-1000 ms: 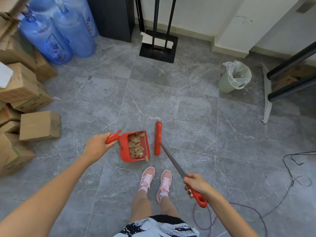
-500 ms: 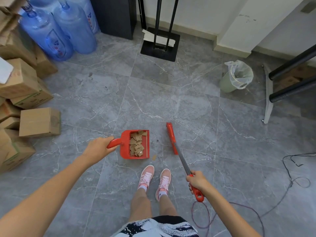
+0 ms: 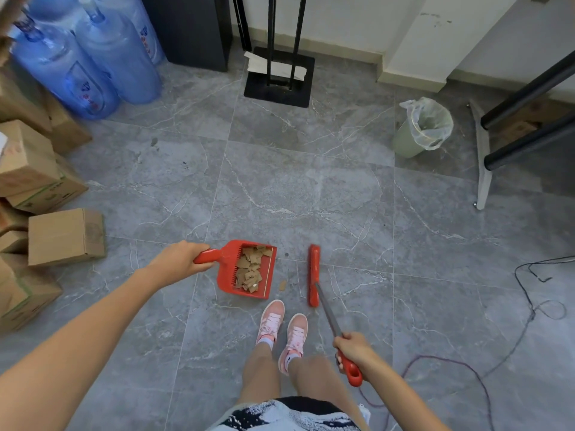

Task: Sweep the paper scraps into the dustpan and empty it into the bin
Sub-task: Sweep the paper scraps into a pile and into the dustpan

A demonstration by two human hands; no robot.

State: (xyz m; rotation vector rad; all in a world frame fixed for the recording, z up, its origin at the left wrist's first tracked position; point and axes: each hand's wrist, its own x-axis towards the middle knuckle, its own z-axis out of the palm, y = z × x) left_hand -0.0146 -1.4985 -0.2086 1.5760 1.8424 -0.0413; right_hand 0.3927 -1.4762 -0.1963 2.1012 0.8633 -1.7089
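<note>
Grey tiled floor (image 3: 295, 188), paper scraps (image 3: 249, 269) heaped in the dustpan (image 3: 225, 275).
Left hand (image 3: 180, 262) gripped its handle, right hand (image 3: 354, 349) the broom (image 3: 313, 275); one stray scrap (image 3: 282, 285) lay between them, probably wanting a short stroke before a level carry to the bin (image 3: 404, 141).

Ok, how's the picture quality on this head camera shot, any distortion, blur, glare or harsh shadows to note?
Head view: wide-angle bending curves the grout lines of the grey marble-pattern floor tiles; the brown cardboard boxes at the left edge look soft; the red plastic dustpan and its brown paper scraps are sharp at centre; light is even, shadows faint, no strong glare.
</note>
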